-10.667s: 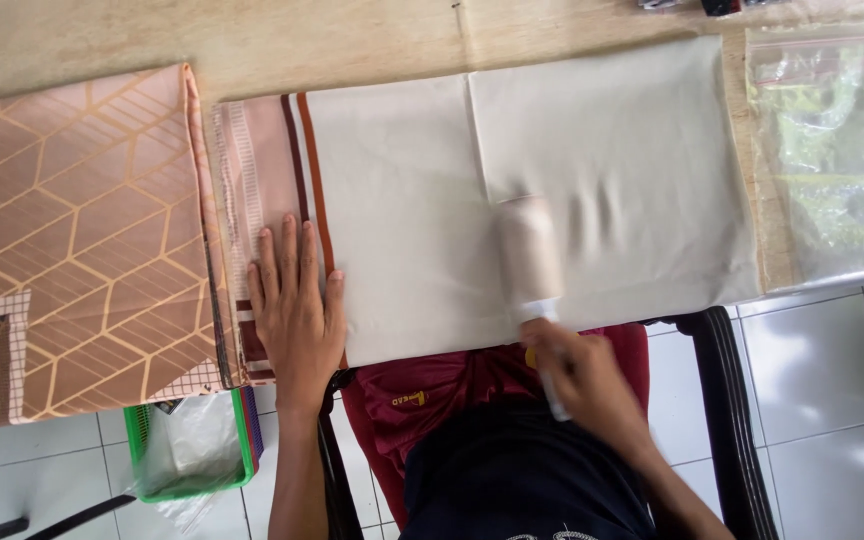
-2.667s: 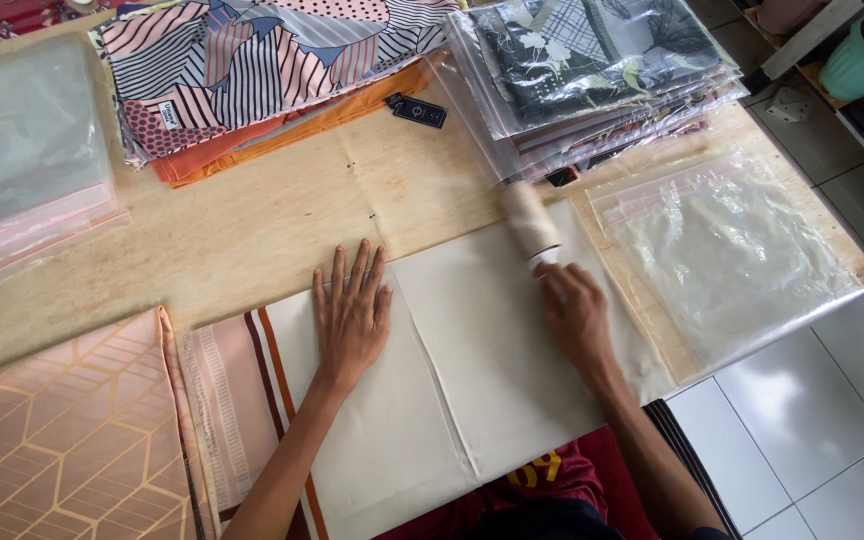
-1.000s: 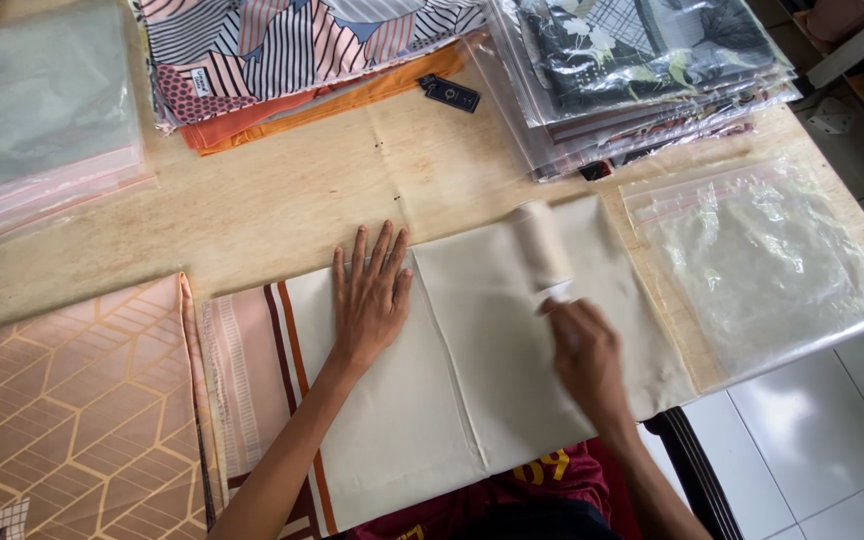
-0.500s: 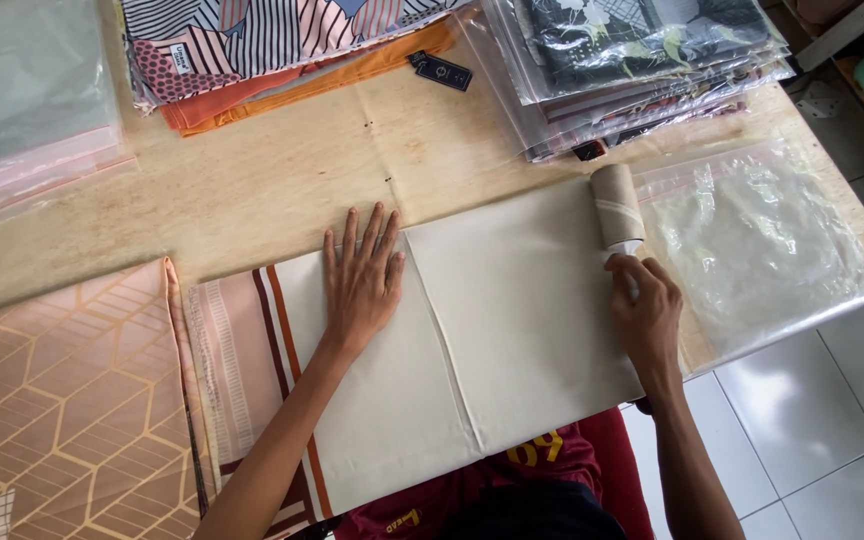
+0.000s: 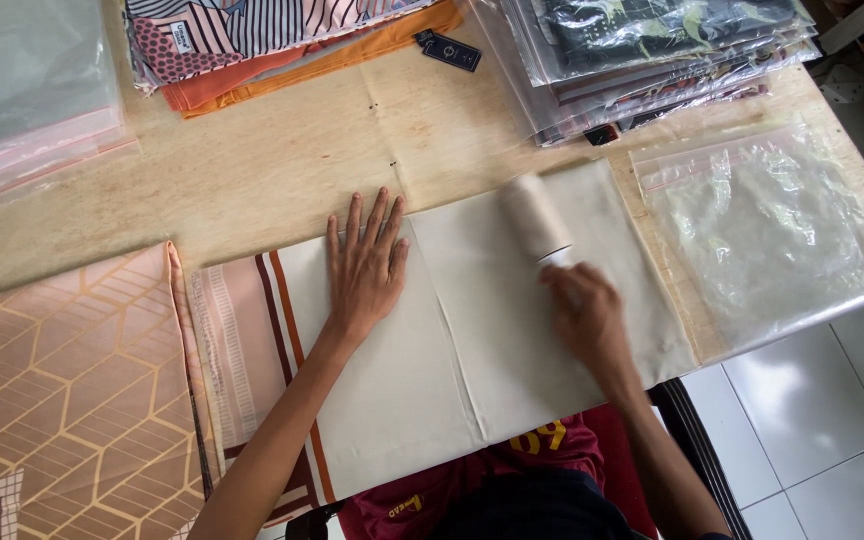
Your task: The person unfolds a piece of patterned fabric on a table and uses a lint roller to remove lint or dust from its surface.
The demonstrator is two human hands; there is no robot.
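Note:
A folded cream cloth (image 5: 472, 360) with brown stripes along its left edge lies on the wooden table (image 5: 282, 165). My left hand (image 5: 364, 265) rests flat on it with fingers spread, pinning it down. My right hand (image 5: 584, 312) grips the handle of a lint roller (image 5: 535, 217), whose pale roll lies on the cloth's upper right part. The roller and right hand look motion-blurred.
A peach cloth with a hexagon pattern (image 5: 52, 390) lies at left. Folded patterned scarves (image 5: 252, 40) and bagged dark scarves (image 5: 652, 50) are stacked at the back. An empty clear zip bag (image 5: 782, 230) sits at right, more bags (image 5: 22, 90) at far left. A small dark tag (image 5: 450, 50) lies near the stacks.
The lint roller and my right hand have moved left across the cloth, from its right edge toward the middle. My left hand has stayed flat on the cloth.

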